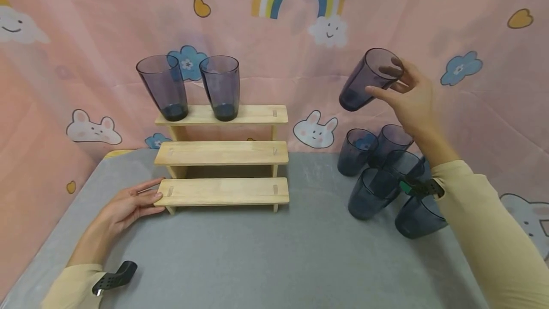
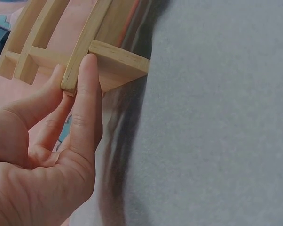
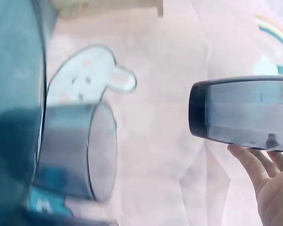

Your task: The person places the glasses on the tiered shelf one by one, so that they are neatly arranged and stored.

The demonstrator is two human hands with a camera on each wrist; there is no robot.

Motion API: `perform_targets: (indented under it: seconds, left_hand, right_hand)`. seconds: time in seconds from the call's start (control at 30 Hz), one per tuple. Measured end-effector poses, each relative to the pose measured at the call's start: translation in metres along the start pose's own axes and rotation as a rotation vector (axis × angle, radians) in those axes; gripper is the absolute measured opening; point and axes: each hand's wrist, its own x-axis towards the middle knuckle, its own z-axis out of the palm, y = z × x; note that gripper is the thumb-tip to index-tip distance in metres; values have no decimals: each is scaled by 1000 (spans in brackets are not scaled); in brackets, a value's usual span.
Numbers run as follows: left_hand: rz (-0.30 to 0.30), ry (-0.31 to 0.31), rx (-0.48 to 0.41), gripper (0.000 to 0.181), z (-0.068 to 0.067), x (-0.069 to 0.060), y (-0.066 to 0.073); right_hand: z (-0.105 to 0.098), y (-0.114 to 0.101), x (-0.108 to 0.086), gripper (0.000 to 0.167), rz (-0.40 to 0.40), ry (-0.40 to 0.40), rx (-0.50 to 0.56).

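A tinted glass tumbler [image 1: 370, 80] is tilted in mid-air, gripped near its rim by my right hand [image 1: 413, 99]. The right wrist view shows that tumbler [image 3: 245, 113] side-on, with the fingers [image 3: 254, 165] along its wall. My left hand [image 1: 130, 203] pinches the left end of the lowest step of a three-tier wooden stand [image 1: 223, 192]. In the left wrist view, the thumb and fingers take the end of that wooden step [image 2: 80, 59] between them. Two similar tumblers, one at the left [image 1: 165, 89] and one beside it [image 1: 220, 89], stand upright on the top tier.
Below my right hand, several more tumblers [image 1: 371, 194] stand close together on the grey tabletop [image 1: 257, 261]. A pink cloth [image 1: 266, 51] printed with rabbits and a rainbow hangs behind. The middle tier [image 1: 223, 152] and the lowest tier bear nothing.
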Motion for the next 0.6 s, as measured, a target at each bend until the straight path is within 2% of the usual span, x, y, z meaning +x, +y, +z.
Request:
perform_targets:
  seconds: [0.17,0.4,0.6]
  left_hand:
    - [9,-7,15,82,-1,0,-1]
    - [19,-21,7,82,-3,1,-3]
    - [18,-17,17,81,-4,2,-3]
  right_hand:
    - [26,-1,1,70,-69,0,135]
    - [58,-10,0,68,-96,-35,293]
    - [82,-19,-4,66,-106,-68,222]
